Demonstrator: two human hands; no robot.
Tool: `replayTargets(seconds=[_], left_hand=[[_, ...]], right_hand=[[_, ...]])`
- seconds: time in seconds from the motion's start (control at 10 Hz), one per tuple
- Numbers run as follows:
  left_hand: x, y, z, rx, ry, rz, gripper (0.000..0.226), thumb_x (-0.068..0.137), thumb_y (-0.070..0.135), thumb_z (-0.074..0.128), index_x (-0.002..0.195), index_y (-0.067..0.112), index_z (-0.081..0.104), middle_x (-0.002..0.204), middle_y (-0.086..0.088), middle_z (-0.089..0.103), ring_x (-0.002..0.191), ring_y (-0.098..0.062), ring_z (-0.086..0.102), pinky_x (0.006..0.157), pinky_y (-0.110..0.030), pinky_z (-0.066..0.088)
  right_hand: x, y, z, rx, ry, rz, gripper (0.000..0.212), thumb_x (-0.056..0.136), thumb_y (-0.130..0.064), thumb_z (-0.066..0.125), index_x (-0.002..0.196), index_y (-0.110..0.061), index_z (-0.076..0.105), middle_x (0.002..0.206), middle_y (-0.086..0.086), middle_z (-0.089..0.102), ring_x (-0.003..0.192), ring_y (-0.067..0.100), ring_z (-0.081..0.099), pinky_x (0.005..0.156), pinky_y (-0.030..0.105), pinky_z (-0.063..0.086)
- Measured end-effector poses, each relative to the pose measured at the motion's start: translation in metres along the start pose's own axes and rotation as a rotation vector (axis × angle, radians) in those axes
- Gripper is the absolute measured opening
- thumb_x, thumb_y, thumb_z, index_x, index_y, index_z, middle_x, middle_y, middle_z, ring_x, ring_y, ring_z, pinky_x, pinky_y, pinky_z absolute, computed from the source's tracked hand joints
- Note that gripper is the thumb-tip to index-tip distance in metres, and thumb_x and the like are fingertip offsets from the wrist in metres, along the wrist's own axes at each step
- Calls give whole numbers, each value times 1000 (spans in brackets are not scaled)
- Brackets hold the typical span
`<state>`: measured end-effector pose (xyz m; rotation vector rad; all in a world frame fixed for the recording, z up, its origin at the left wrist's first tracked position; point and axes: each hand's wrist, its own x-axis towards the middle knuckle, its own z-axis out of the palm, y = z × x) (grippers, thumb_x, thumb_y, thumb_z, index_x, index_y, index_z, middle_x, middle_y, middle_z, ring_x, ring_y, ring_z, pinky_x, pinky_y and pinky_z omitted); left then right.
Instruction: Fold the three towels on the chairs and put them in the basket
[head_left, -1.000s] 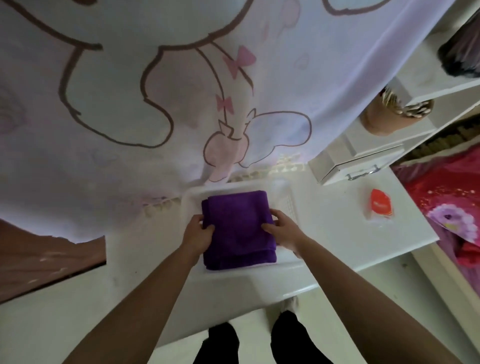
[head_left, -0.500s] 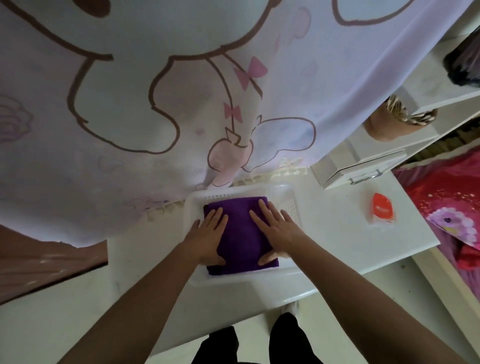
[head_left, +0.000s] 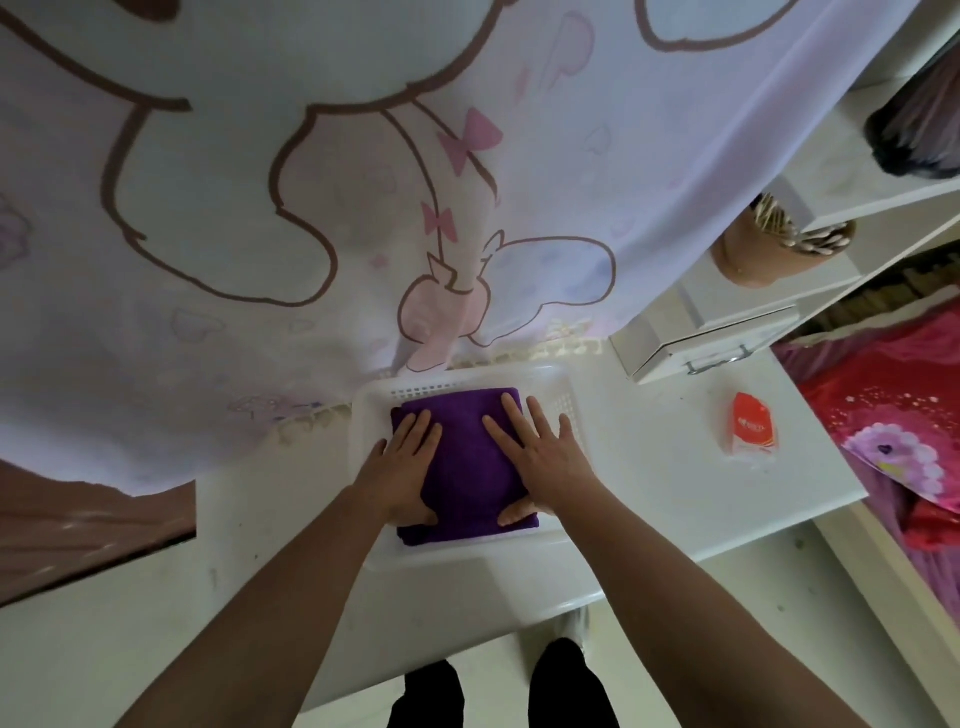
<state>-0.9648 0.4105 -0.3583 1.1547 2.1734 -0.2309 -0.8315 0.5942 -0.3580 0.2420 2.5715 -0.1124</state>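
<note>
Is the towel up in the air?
No, the towel lies in the basket with the left hand and right hand flat on it.

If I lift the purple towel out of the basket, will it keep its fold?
Probably floppy: the towel is soft cloth, pressed flat by the left hand and right hand. Likely light, plush, not slippery. Lifted by one edge, layers would likely open.

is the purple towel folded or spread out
Folded: the purple towel is a compact rectangle lying inside the white basket, with the left hand and right hand flat on top.
</note>
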Motion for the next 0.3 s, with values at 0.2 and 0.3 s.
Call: replayTargets(seconds=[0.2, 0.3], left_hand=[[-5, -2, -11, -33, 28, -90, 131, 71, 59, 74, 155, 17, -17, 160, -7, -28, 148, -29, -23, 123, -48, 8], [-17, 9, -9, -50, 46, -128, 126, 74, 58, 71, 155, 16, -16, 159, -10, -29, 147, -32, -23, 121, -53, 6]], right_hand=[[-21, 20, -7, 0, 93, -31, 120, 74, -86, 49, 158, -26, -12, 165, 14, -17, 152, 38, -12, 122, 58, 5], [-38, 24, -9, 51, 134, 11, 109, 82, -80, 46, 158, -26, -11, 165, 12, -17, 152, 36, -13, 119, 64, 6]])
